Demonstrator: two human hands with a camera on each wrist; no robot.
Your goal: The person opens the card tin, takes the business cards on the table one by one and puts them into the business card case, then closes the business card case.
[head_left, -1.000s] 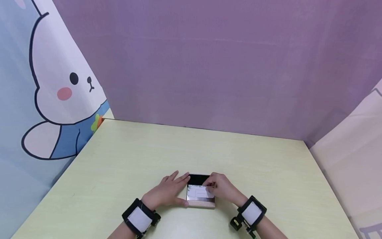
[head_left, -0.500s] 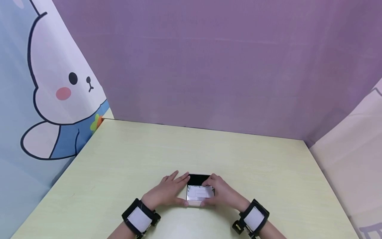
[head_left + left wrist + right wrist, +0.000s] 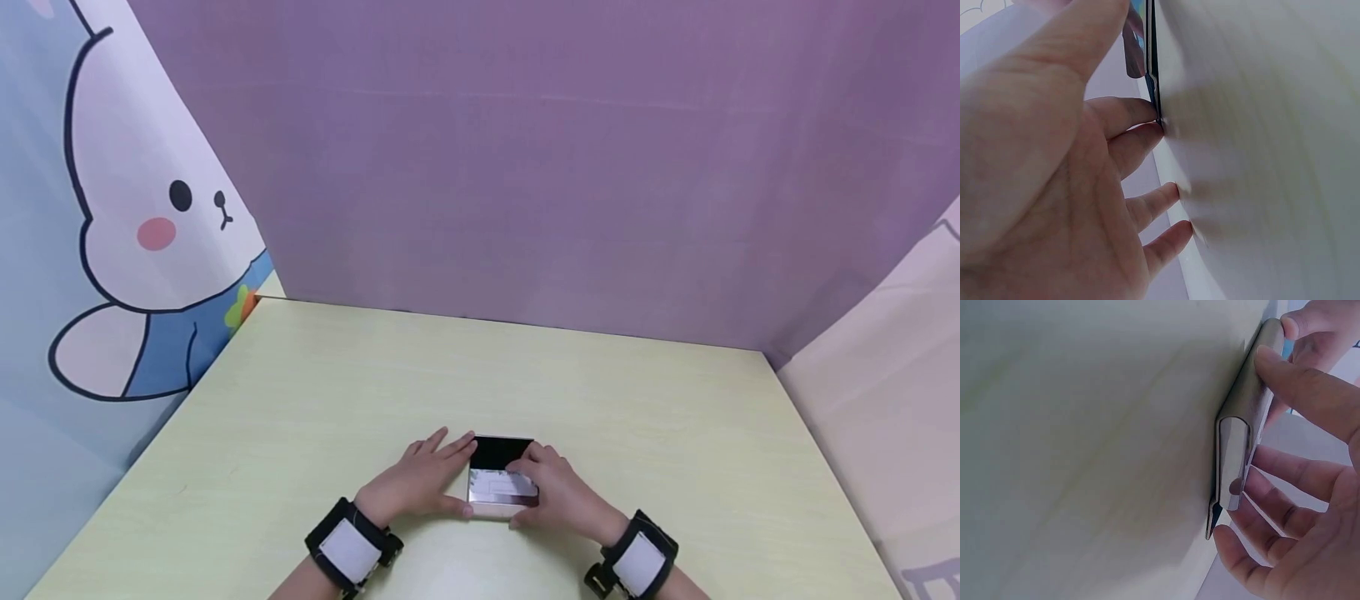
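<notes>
Right now my left hand (image 3: 415,486) lies flat against the card case (image 3: 501,482) near the worktop's (image 3: 675,433) front edge, right hand (image 3: 558,497) gripping it; I'd press evenly, keeping it square

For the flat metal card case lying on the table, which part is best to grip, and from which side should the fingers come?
Grip the card case by its two long edges, coming from above. It lies flat and thin on the table, so only the narrow sides offer purchase. The right hand already has its thumb on the near edge and fingers over the top; the left hand steadies the left end.
</notes>
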